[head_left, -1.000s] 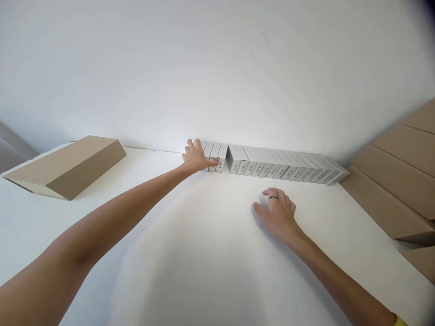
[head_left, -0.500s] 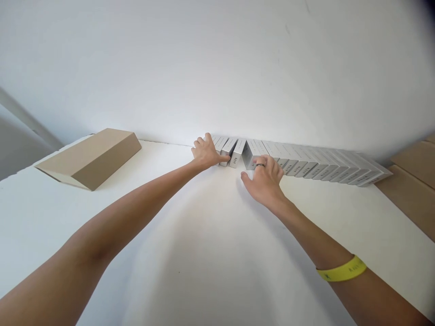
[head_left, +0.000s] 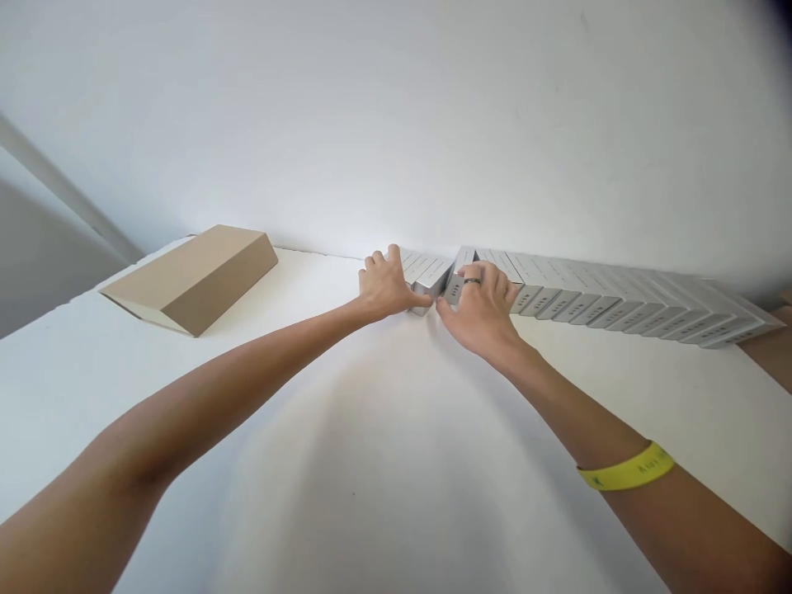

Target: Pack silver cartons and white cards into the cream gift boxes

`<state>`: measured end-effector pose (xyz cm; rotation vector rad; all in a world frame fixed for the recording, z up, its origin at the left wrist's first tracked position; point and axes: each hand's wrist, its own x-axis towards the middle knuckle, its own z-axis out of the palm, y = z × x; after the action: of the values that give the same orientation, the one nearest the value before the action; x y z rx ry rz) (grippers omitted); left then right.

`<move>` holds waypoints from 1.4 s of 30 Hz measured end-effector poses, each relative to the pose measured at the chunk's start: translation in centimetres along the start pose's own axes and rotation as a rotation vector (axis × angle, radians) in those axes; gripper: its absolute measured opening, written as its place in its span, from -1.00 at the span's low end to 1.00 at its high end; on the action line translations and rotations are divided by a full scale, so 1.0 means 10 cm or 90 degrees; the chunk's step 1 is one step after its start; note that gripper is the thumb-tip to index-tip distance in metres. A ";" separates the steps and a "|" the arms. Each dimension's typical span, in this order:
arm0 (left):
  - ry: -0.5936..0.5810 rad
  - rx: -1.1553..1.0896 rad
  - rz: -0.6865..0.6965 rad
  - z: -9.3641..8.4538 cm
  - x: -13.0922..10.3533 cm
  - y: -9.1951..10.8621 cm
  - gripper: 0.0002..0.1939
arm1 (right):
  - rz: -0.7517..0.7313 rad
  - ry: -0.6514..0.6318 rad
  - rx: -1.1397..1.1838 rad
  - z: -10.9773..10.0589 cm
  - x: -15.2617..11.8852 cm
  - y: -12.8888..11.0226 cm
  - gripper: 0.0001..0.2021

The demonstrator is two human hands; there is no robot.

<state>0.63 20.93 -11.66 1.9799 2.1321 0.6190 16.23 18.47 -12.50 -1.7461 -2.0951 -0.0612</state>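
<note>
Now the right hand [head_left: 483,315], half-curled with its thumb apart, has come in to the left end of the long row of slim silver-grey rectangular boxes [head_left: 572,285]; whether it grips, I cannot tell. One tilted silver-grey box [head_left: 454,287] has left the short group of matching boxes [head_left: 421,269] left of the row, where the left hand [head_left: 388,287] lies spread, so the work seems shifted to the row's end. Farther left of the row, a brown cardboard carton [head_left: 204,279] lies on the white table [head_left: 384,445]

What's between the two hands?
In the head view, grey boxes show between the left hand and the right hand, with a narrow gap among them.
</note>
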 end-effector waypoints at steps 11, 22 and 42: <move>-0.074 -0.006 0.057 -0.45 -0.94 -0.49 -0.28 | 0.028 -0.023 -0.037 -0.02 0.18 0.05 -0.46; -0.193 0.053 0.097 -0.60 -1.07 -0.50 -0.19 | 0.148 -0.029 -0.154 0.13 0.33 -0.02 -0.34; -0.324 0.095 0.085 -0.68 -0.90 -0.30 -0.29 | 0.175 -0.019 -0.126 0.02 0.34 0.11 -0.09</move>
<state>-3.82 10.73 -8.16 2.0835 1.7865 -0.0382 16.76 21.91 -11.77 -2.1490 -1.9044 -0.1691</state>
